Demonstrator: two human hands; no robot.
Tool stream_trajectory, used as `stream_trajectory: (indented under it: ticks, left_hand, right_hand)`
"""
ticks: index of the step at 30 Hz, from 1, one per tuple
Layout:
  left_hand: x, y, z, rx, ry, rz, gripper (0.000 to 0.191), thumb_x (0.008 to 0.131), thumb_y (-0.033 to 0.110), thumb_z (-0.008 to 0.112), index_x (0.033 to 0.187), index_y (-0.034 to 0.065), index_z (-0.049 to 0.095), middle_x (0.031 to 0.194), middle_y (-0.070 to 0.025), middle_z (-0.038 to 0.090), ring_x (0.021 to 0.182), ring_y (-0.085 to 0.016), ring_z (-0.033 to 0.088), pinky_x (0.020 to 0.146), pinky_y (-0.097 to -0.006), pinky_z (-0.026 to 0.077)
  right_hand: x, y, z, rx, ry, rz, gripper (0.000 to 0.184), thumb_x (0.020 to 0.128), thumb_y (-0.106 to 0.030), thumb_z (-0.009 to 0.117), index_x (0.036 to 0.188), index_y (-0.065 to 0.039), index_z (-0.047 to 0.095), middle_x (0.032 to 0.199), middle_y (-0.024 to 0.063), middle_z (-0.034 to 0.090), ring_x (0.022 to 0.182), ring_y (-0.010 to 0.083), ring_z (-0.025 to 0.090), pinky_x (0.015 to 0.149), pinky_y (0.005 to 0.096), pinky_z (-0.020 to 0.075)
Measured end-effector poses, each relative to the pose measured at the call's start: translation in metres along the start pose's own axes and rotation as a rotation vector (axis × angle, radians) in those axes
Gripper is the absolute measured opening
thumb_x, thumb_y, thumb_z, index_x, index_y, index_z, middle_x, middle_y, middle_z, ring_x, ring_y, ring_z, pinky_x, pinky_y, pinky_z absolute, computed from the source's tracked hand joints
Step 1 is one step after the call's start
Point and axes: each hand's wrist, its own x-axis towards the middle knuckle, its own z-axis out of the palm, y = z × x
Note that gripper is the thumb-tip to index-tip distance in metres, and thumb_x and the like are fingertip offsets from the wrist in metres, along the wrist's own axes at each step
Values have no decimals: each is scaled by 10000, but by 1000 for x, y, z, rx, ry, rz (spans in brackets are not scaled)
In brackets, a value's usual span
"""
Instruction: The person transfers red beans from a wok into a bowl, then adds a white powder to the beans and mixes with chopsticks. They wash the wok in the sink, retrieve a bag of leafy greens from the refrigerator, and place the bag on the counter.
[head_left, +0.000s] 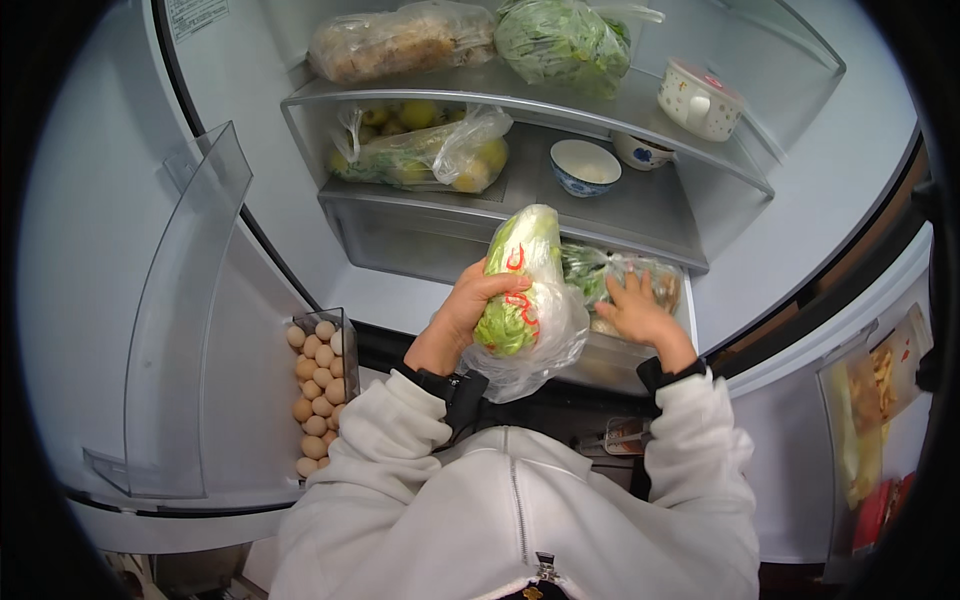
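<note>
My left hand (471, 304) grips a plastic-wrapped head of leafy vegetable (517, 247), perhaps Chinese cabbage, with red print on its clear bag. The loose end of that bag (517, 375) hangs below my wrist. My right hand (636, 304), fingers spread, rests on bagged greens (589, 270) in the pulled-out refrigerator drawer (611, 364). Something pale lies under my right palm, too covered to name. Both wrists wear black bands.
Above the drawer, a shelf (517, 161) holds bagged fruit (420, 154), a blue-patterned bowl (585, 169) and another bowl (643, 152). Higher up are bagged produce (405, 45), bagged greens (562, 45) and a lidded cup (699, 101). Eggs (321, 379) fill a left door bin; packets (862, 420) occupy the right door.
</note>
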Motion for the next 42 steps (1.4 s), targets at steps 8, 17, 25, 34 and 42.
stream_trajectory:
  ticks: [8,17,25,34,42]
  left_hand:
    - [-11,-16,0,-89,79,195,414,831,112,663,1194,-50,547,1016,-118,655,830,-189,664,748,-318,550]
    - [-53,-31,-33,-387,118,294,442,861,162,596,1250,-30,511,1077,-148,643,946,-248,665,843,-373,548]
    - [-74,-36,-22,-283,185,322,472,857,202,585,1264,-23,499,1101,-162,643,987,-271,652,891,-402,527]
    - [-94,-42,-23,-272,222,263,522,828,196,616,1282,-25,481,1120,-158,624,994,-260,642,887,-379,524]
    - [-139,-31,10,-7,261,339,583,763,99,667,1294,-23,461,1133,-139,601,1000,-231,625,891,-351,518]
  right_hand:
    - [6,-2,2,-41,-149,-17,856,911,-652,452,1511,-72,264,1569,290,75,1434,518,39,1156,562,145]
    - [-74,-36,69,-208,693,-97,765,688,-310,809,1295,34,495,1303,173,543,1198,301,518,1112,535,261]
    - [-10,-24,53,-241,924,35,1029,676,-461,799,1464,-8,315,1539,221,250,1441,393,183,1146,610,86]
    - [57,1,45,8,938,-6,1152,682,-514,794,1536,-81,153,1594,235,-24,1468,423,-52,1133,617,-9]
    - [70,-11,51,140,1031,174,1083,668,-463,822,1499,-74,248,1584,241,71,1467,425,17,1142,607,29]
